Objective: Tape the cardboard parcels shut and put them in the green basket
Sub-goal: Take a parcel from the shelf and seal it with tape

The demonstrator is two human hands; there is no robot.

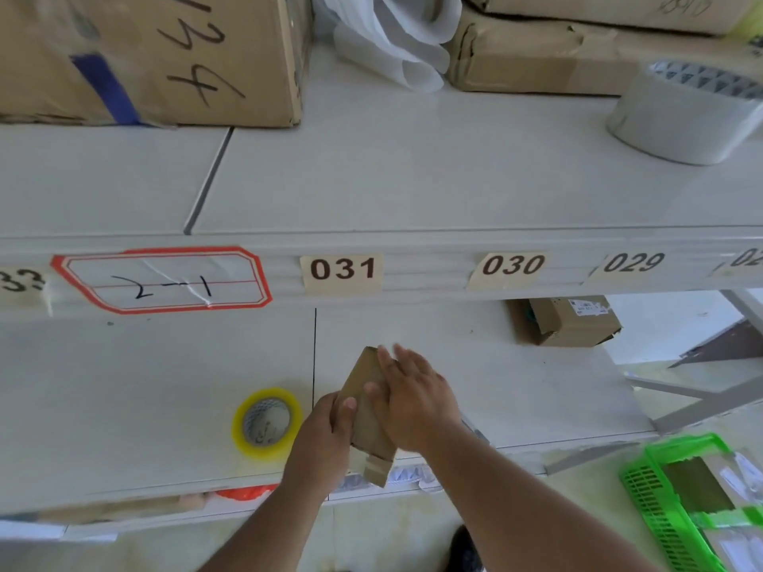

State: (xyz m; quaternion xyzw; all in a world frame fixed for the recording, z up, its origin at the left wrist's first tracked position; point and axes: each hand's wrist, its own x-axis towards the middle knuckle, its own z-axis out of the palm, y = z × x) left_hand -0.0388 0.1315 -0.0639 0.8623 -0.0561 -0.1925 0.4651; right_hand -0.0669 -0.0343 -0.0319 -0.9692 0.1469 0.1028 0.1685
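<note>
A small flat cardboard parcel [365, 410] stands tilted on the lower white shelf [165, 386]. My left hand [330, 431] grips its left edge, thumb on the front face. My right hand [413, 402] lies flat on the parcel's right side with straight fingers. A yellow-rimmed tape roll [266, 423] lies on the shelf just left of my hands. The green basket [644, 489] sits on the floor at the lower right with flat packages in it.
A second cardboard parcel [565, 322] rests further back on the lower shelf. The upper shelf carries large boxes [144, 55], a grey tape roll [685, 113] and white wrapping. Number labels line the shelf edge [433, 266].
</note>
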